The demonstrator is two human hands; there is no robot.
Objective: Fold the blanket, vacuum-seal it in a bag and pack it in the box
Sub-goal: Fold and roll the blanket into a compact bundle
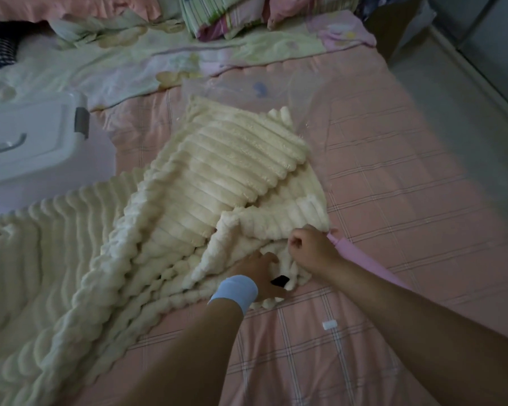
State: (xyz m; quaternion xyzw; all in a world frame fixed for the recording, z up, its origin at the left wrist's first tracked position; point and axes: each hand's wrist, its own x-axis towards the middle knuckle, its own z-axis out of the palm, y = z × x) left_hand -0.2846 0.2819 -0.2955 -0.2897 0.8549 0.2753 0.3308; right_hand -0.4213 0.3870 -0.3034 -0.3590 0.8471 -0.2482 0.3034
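Blanket (235,171) gripped by both hands, arms outstretched.

The setting is a home bedroom. The work surface is a bed (393,186) covered with a pink checked sheet. A floral quilt (129,65) lies crumpled across the far side, with folded striped bedding (217,16) and a pink pillow (291,10) beyond it. A white plastic storage box (27,136) rests on the bed at left. Pale floor (452,83) borders the right side.
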